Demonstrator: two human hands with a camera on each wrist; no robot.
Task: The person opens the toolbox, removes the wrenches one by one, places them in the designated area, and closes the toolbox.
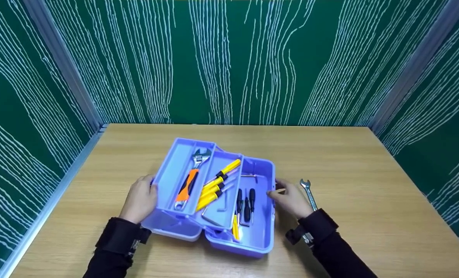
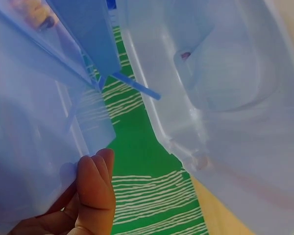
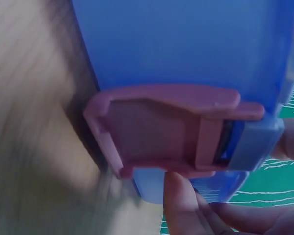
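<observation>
A purple toolbox (image 1: 270,231) stands unfolded on the table, its tiered trays swung out to the left. My left hand (image 1: 138,199) grips the outer side of the uppermost tray (image 1: 171,166); in the left wrist view, fingers (image 2: 95,191) bend against its wall. At the opposite side, my right hand (image 1: 291,200) pinches the box's right wall, thumb over the rim. A reddish latch (image 3: 152,132) hangs there, one fingertip at its edge. The trays hold an orange-handled adjustable wrench (image 1: 189,183) and yellow-handled screwdrivers (image 1: 212,191). Black-handled screwdrivers (image 1: 247,210) lie in the bottom.
A silver open-end wrench (image 1: 308,193) lies on the wooden table (image 1: 368,216), just behind the right hand and partly covered by the wrist. Hex keys (image 1: 210,218) sit among the tools. Green walls (image 1: 237,65) with white streaks enclose the table's back and sides.
</observation>
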